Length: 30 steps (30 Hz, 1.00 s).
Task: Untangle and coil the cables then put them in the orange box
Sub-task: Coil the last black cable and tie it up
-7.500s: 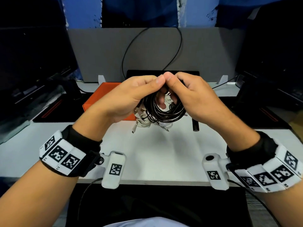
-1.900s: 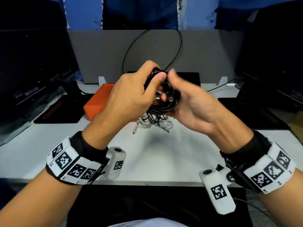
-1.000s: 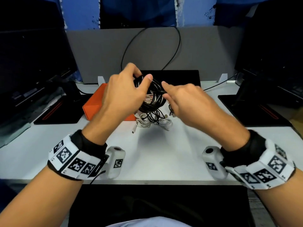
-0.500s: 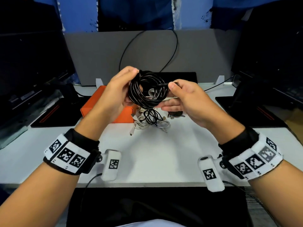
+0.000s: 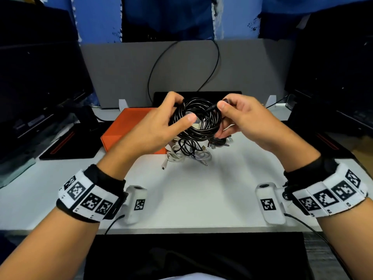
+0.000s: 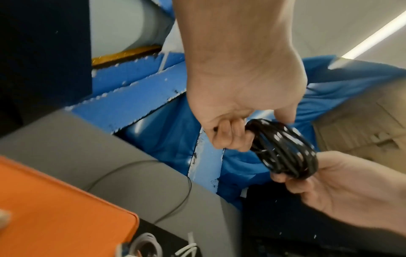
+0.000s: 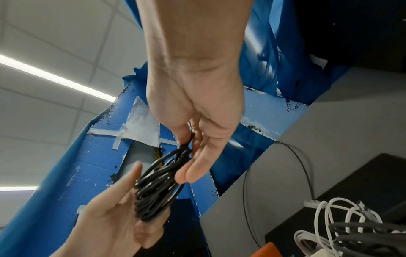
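A black cable wound into a round coil [image 5: 198, 119] is held up above the desk between both hands. My left hand [image 5: 161, 126] grips the coil's left side, fingers behind and thumb across the front. My right hand [image 5: 240, 116] pinches the cable's plug end [image 5: 214, 107] between thumb and forefinger at the coil's upper right, its other fingers under the coil [image 7: 158, 187]. The orange box [image 5: 129, 126] lies closed on the desk behind my left hand. A tangle of white and black cables [image 5: 187, 153] lies on the desk below the coil.
Dark monitors [image 5: 40, 81] stand at both sides, with black pads under them. A grey partition [image 5: 181, 67] with a thin black wire looped on it closes the back. A dark cable bundle [image 5: 219, 142] lies right of the tangle. The white desk [image 5: 191, 195] reaches to its front edge.
The coil has turned to face me and stayed raised. My right hand shifted from the coil's side to pinching the plug end at its top right.
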Each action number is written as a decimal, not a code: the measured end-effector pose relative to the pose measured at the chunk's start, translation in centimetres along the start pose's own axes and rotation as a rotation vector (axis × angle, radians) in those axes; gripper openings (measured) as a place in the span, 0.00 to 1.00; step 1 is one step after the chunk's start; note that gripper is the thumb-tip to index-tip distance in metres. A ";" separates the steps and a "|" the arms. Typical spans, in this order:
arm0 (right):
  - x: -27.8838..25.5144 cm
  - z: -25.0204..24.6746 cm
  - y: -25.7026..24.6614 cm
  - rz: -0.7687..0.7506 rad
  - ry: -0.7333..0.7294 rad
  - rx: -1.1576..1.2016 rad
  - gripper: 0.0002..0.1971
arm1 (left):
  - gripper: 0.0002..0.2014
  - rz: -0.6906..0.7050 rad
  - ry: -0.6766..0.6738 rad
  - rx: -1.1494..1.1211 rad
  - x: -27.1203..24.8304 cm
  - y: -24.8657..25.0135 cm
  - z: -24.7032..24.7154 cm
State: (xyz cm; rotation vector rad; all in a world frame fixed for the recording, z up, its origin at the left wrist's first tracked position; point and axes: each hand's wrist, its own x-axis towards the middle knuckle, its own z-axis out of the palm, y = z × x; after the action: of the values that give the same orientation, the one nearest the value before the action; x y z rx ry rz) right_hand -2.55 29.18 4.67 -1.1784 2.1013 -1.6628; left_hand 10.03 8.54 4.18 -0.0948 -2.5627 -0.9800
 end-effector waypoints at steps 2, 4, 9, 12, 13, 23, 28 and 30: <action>0.2 0.1 0.1 0.026 0.027 0.033 0.14 | 0.21 -0.059 -0.035 -0.149 0.2 0.0 0.1; 0.2 0.4 0.3 0.055 0.056 0.092 0.12 | 0.20 -0.099 0.008 -0.288 0.3 0.2 0.6; 0.3 1.3 0.3 0.140 0.088 0.286 0.08 | 0.16 -0.148 0.124 -0.524 0.3 0.9 2.1; 0.3 0.9 0.9 0.196 0.041 0.347 0.03 | 0.16 -0.201 0.078 -0.561 0.5 1.1 2.6; 0.2 0.7 1.1 0.217 -0.016 0.370 0.02 | 0.16 -0.219 0.066 -0.559 0.5 1.2 2.7; -0.6 0.0 1.2 0.254 -0.278 0.429 0.27 | 0.17 -0.254 0.116 -0.455 0.3 1.4 3.4; -0.3 0.4 1.7 0.242 -0.234 0.327 0.22 | 0.16 -0.260 0.088 -0.475 0.3 1.6 3.2; -0.2 0.5 1.9 0.220 -0.216 0.297 0.19 | 0.17 -0.259 0.085 -0.465 0.3 1.4 3.2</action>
State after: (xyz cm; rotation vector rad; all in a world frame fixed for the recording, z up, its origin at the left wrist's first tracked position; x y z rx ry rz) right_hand -2.97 29.03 2.70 -0.9499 1.7149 -1.5979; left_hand 8.99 11.66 3.04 0.1531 -2.2597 -1.6265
